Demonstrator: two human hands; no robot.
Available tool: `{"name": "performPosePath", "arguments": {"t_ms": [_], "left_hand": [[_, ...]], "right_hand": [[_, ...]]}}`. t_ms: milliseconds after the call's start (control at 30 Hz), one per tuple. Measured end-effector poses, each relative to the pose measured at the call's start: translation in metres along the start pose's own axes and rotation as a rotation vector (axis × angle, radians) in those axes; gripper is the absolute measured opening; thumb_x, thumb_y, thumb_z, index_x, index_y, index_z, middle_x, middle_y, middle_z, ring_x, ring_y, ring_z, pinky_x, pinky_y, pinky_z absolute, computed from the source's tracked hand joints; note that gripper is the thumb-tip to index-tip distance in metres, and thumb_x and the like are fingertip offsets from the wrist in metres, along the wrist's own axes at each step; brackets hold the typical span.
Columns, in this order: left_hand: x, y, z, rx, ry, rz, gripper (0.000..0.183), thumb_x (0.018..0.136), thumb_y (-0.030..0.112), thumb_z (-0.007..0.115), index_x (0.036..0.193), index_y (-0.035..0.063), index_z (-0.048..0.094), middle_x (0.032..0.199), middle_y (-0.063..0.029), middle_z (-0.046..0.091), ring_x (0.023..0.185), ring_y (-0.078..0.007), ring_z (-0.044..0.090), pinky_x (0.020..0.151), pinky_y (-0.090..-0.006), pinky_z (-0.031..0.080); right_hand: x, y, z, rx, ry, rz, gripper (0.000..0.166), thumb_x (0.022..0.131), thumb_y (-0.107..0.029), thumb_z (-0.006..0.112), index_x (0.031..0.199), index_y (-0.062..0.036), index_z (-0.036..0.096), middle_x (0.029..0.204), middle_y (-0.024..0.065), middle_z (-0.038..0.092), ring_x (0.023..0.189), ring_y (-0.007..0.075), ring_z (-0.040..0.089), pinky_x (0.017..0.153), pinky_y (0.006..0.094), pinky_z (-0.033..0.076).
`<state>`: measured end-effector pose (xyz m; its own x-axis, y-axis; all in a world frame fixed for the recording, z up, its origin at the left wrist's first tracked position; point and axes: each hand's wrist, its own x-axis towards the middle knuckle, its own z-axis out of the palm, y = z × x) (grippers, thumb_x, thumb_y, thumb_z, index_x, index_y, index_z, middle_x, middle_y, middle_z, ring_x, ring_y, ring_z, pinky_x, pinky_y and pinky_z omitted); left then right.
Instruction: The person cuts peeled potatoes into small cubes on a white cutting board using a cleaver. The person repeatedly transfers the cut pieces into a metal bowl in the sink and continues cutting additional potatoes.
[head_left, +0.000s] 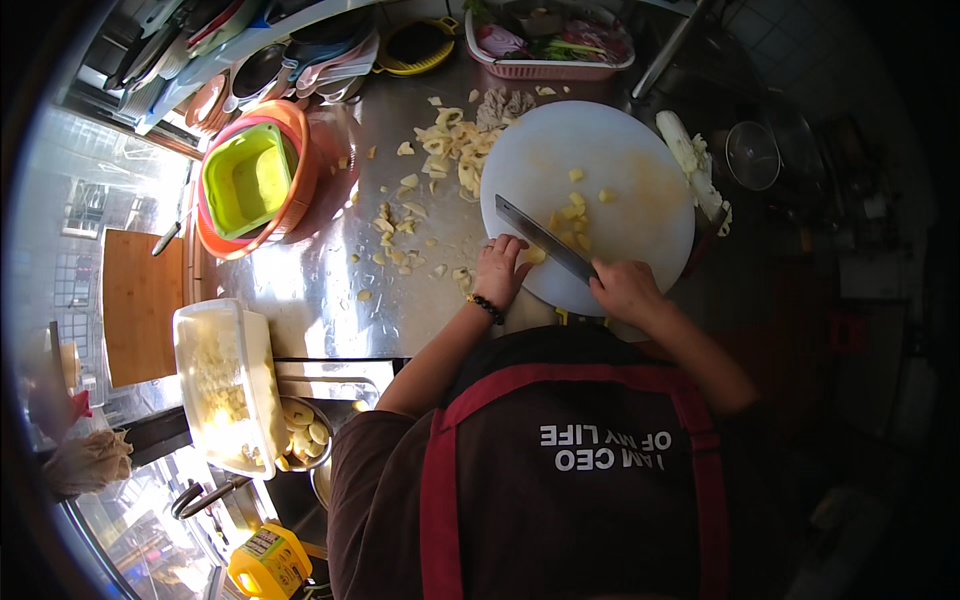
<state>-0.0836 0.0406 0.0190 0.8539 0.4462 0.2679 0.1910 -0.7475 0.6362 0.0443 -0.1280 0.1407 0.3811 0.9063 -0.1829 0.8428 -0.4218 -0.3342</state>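
Observation:
My right hand (630, 291) grips the handle of a broad-bladed kitchen cleaver (544, 241). Its blade slants up and left across a round white cutting board (615, 142). At the board's left edge my left hand (501, 268), with a dark beaded bracelet at the wrist, holds a pale yellow piece of what looks like potato (534, 255) between thumb and fingers, left of the blade. Small cut yellow chunks (574, 212) lie on the board beyond the blade.
Peelings and trimmings (457, 150) litter the steel counter (330, 300). Nested colander and green basin (251, 176) stand left. A translucent tub (225, 382) and a bowl of peeled potatoes (304, 431) sit nearer me. A vegetable basket (551, 69) stands behind; a whitish leafy vegetable (686, 154) lies right.

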Motion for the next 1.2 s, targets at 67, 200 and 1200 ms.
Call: {"name": "performPosePath", "arguments": {"t_ms": [67,200,1200], "left_hand": [[-0.003,-0.004,0.004,0.018,-0.039,-0.021,0.026,0.071,0.016,0.064,0.095,0.0127,0.055,0.097,-0.0054,0.053,0.091,-0.0254,0.05,0.079,-0.0367,0.038],[-0.002,-0.003,0.008,0.033,-0.045,-0.034,0.021,0.071,0.017,0.064,0.09,0.0112,0.056,0.091,-0.005,0.055,0.088,-0.0252,0.051,0.077,-0.0365,0.039],[0.019,0.017,0.028,0.085,-0.192,-0.04,0.1,0.064,0.035,0.074,0.136,0.0006,0.014,0.142,-0.0171,0.018,0.131,-0.0308,0.019,0.105,-0.0451,0.019]], "right_hand": [[-0.001,-0.001,-0.001,-0.023,-0.035,-0.039,0.017,0.078,-0.019,0.047,0.08,-0.0029,0.052,0.065,0.0161,0.057,0.064,0.0368,0.057,0.06,0.0479,0.044],[0.004,0.001,0.009,-0.008,-0.061,-0.052,0.016,0.078,-0.018,0.047,0.08,-0.0029,0.052,0.065,0.0164,0.057,0.065,0.0362,0.057,0.06,0.0476,0.044],[0.036,0.105,0.001,-0.192,0.173,0.04,0.013,0.077,-0.017,0.052,0.081,-0.0045,0.054,0.073,0.014,0.059,0.068,0.0334,0.058,0.061,0.0452,0.045]]}}
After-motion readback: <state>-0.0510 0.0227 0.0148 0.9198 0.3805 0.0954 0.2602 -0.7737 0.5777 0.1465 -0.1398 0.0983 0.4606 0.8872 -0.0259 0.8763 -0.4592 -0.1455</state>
